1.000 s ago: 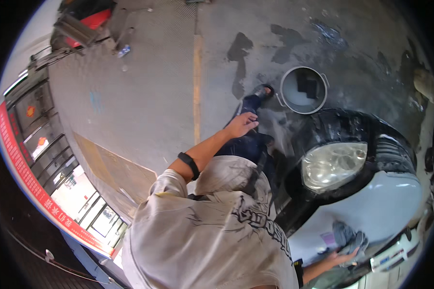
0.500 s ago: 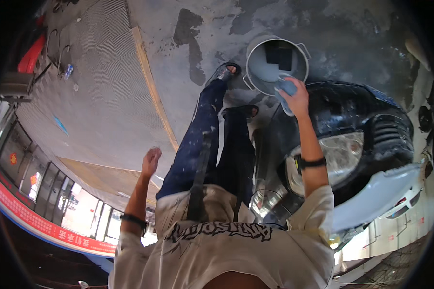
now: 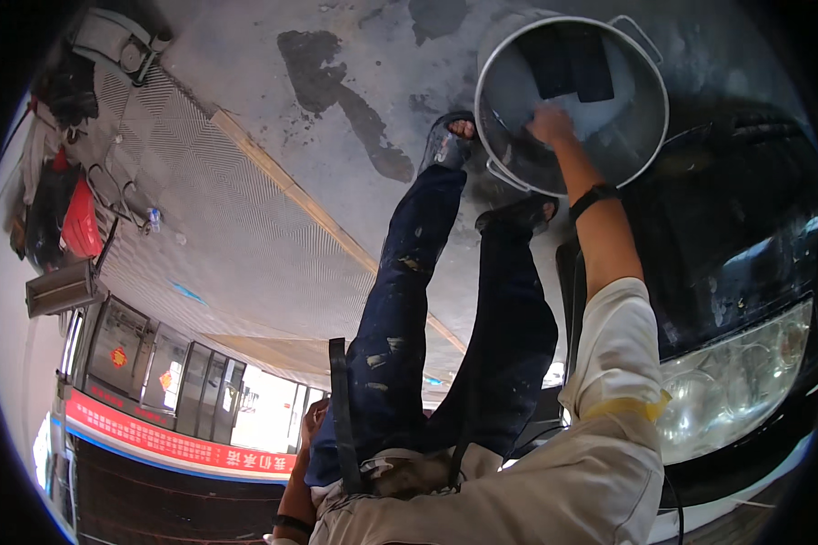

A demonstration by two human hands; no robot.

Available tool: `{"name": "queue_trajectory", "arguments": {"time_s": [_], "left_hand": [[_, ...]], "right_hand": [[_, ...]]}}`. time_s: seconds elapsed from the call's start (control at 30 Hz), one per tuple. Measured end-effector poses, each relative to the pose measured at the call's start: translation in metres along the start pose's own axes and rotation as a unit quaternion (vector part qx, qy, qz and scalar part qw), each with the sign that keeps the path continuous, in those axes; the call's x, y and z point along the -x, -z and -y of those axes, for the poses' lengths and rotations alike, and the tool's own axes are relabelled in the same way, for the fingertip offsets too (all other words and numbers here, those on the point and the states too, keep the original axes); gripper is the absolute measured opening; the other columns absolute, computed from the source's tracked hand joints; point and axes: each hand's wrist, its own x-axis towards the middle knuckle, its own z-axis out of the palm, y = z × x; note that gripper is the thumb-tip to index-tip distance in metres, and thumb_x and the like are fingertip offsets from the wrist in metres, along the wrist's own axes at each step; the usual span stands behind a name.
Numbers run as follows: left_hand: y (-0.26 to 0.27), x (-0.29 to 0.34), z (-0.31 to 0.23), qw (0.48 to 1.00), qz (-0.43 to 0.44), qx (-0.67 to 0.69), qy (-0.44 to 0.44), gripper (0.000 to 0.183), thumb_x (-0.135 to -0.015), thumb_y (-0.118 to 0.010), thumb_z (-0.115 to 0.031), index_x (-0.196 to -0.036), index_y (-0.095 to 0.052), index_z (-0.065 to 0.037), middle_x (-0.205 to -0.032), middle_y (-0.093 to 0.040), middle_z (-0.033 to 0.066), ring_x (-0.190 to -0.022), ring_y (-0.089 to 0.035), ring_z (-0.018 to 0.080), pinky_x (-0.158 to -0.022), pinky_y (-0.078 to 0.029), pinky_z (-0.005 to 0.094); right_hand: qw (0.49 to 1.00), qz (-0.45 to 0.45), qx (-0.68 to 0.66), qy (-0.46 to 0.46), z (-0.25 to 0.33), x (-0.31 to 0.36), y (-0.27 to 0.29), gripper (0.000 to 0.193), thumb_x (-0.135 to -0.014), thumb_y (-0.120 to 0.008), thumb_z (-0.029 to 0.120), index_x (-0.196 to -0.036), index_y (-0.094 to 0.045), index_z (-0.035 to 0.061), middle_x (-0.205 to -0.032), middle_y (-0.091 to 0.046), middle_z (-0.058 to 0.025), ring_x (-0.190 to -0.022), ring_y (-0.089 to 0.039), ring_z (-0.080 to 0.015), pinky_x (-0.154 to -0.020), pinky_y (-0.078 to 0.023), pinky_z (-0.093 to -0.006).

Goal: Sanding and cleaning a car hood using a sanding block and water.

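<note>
The right hand (image 3: 552,125) is down inside the metal bucket (image 3: 663,150), its forearm crossing the near edge of the rim. The hand is blurred, with its fingers pointing in and down, so I cannot tell whether it is clenched, loose or grasping something. The bucket stands on the floor (image 3: 236,54), right of the long yellow strip (image 3: 304,200) and just beyond the person's feet. One loop handle (image 3: 641,38) sticks out at the rim's far right edge, another at its near left edge. Inside, two dark flat pieces (image 3: 593,68) lie toward the far edge, next to each other, over a pale bottom; the right hand is just on the near side of them.

The left hand (image 3: 314,422) hangs beside the left thigh, well apart from the bucket. The leg partly hides it, and I cannot tell if it is closed or holds anything.

Black bodywork (image 3: 745,236) sits near the bucket's right edge, with a clear headlight (image 3: 736,381) on the side nearer the person. A dark wet patch (image 3: 364,123) marks the floor between the yellow strip and the left sandal (image 3: 443,145).
</note>
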Motion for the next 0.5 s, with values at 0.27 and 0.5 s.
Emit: {"name": "queue_trajectory", "arguments": {"time_s": [0.27, 0.5], "left_hand": [[0.004, 0.02, -0.068, 0.995, -0.017, -0.004, 0.102, 0.034, -0.102, -0.058, -0.026, -0.122, -0.061, 0.001, -0.102, -0.069, 0.0086, -0.091, -0.063, 0.0169, -0.083, -0.051, 0.0313], [-0.003, -0.004, -0.044, 0.998, 0.001, 0.015, 0.067, 0.033, -0.101, -0.058, -0.024, -0.123, -0.061, 0.001, -0.102, -0.069, 0.0085, -0.091, -0.063, 0.0165, -0.083, -0.052, 0.0314]], "right_hand": [[0.957, -0.163, -0.229, 0.073, 0.018, 0.034, -0.011, 0.092, -0.077, -0.07, 0.067, -0.143, -0.049, 0.0076, -0.133, -0.061, -0.0218, -0.129, -0.055, -0.0365, -0.109, -0.041, -0.0453], [0.984, -0.023, -0.172, 0.026, 0.013, -0.051, -0.024, 0.085, -0.076, -0.07, 0.067, -0.13, -0.061, 0.0028, -0.13, -0.062, -0.0258, -0.122, -0.059, -0.0377, -0.105, -0.044, -0.0454]]}}
